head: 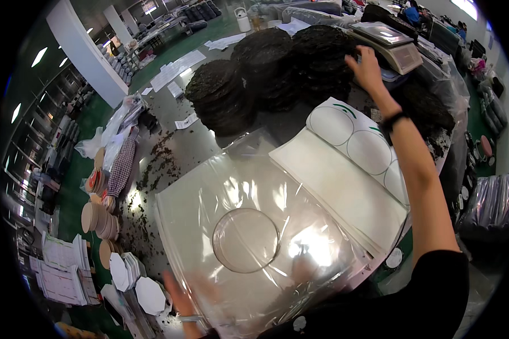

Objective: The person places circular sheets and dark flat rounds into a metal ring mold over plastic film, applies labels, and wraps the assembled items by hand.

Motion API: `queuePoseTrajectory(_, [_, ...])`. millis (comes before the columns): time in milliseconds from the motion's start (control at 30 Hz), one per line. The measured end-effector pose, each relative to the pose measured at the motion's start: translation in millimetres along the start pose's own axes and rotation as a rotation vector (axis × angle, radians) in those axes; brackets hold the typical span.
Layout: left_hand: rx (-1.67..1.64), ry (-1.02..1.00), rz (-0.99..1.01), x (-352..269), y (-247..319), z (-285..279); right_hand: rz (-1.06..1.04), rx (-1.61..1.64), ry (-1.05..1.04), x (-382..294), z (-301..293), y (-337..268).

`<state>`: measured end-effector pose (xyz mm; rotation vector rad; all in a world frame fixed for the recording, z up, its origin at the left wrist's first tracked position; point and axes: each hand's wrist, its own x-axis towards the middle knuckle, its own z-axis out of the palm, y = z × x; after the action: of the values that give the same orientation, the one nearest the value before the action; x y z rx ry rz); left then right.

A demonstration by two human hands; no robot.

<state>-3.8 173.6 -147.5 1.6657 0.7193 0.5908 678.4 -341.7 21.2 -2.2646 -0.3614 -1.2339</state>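
Note:
My right hand reaches to the far right, fingers apart and nothing visible in it. It is between a stack of dark, round, dried seaweed-like cakes and a weighing scale. Motion blurs my left hand, low at the left edge of a pile of clear plastic sheets; whether it grips anything is unclear. A clear round ring or shallow dish lies on the plastic. To its right are large cream paper sheets, under a curled white sheet with printed circles.
Two more dark stacks stand at the back of the metal table. Dark crumbs litter its left side. Round cardboard discs and white octagonal cards line the left edge. More dark material lies right of my forearm.

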Motion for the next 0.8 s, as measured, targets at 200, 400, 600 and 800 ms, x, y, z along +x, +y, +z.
queuePoseTrajectory(200, [1.395,0.217,-0.137,-19,-73,-204,0.763,-0.184,-0.225,93,112,-45])
queuePoseTrajectory(400, [1.286,0.179,-0.242,-10,9,-130,1.073,-0.174,-0.345,94,139,18])
queuePoseTrajectory(600, [1.339,0.156,-0.175,-17,7,-135,0.966,-0.116,-0.307,83,122,16])
queuePoseTrajectory(800, [2.09,-0.059,-0.147,-22,-87,-205,1.041,0.272,0.093,55,111,38])
